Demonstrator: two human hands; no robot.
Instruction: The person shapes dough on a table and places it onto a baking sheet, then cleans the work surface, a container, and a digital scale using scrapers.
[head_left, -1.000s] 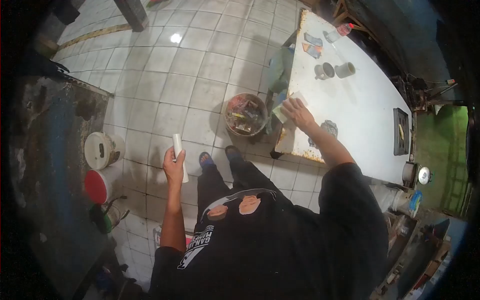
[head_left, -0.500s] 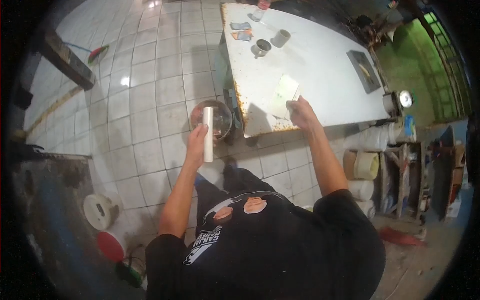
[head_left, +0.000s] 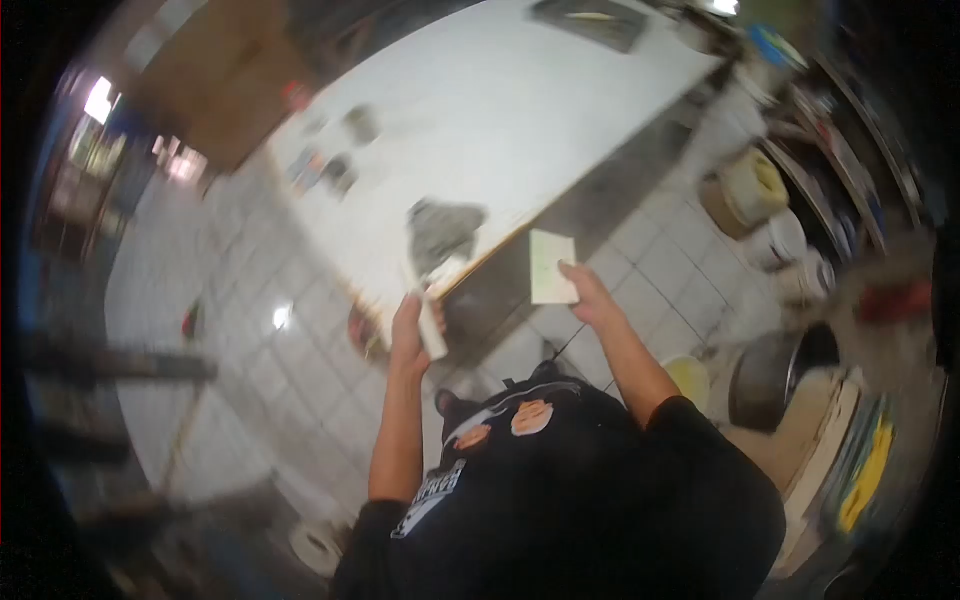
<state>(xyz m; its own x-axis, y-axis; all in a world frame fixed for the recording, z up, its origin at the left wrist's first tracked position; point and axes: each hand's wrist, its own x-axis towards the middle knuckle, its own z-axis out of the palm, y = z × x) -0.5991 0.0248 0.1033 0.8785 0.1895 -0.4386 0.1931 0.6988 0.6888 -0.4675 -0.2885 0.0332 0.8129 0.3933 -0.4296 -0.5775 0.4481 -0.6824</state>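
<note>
A white cylindrical tube (head_left: 430, 332) is in my left hand (head_left: 408, 330), near the table's front edge, with the fingers wrapped round it. My right hand (head_left: 590, 295) pinches the right side of a pale green sheet or booklet (head_left: 550, 268), which is held up beyond the table edge. On the white table (head_left: 480, 110), a crumpled grey cloth (head_left: 443, 232) lies just past the tube. Two mugs, one of them grey (head_left: 340, 172) and the other paler (head_left: 362, 124), stand farther left, blurred by motion.
A dark tray (head_left: 590, 22) lies at the table's far side. Buckets (head_left: 755, 185) and shelves line the right side. A large metal pot (head_left: 765, 380) and a yellow-green basin (head_left: 690, 382) are on the lower right. The floor basin (head_left: 365, 330) is partly hidden.
The view has turned to the right. My right hand has lifted the pale green sheet off the table and holds it past the edge. My left hand still holds the tube, now tilted.
</note>
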